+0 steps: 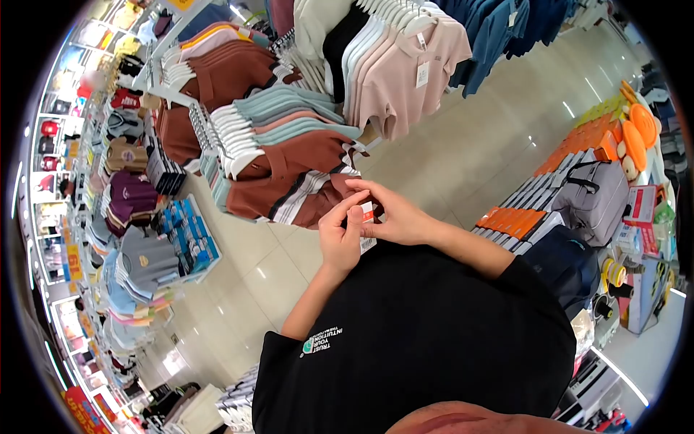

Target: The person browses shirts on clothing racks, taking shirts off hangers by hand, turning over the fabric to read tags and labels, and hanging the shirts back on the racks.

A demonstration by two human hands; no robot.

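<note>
A small white-and-red price tag point(367, 211) is pinched between my two hands in front of my chest. My left hand point(341, 237) has its fingers curled with the thumb raised against the tag. From the other side, my right hand point(396, 218) grips it between thumb and fingers. Just beyond my hands hangs a brown polo shirt point(278, 170) with white and black stripes, at the near end of a rack. Whether the tag is attached to this shirt is hidden behind my fingers.
Pink and white shirts point(405, 79) hang on the rack ahead, with blue shirts point(481, 36) farther right. Shoe boxes point(517, 217) and a grey bag point(591, 199) stand at the right. On the left are a blue bin point(210, 246) of packets and a grey T-shirt point(148, 253).
</note>
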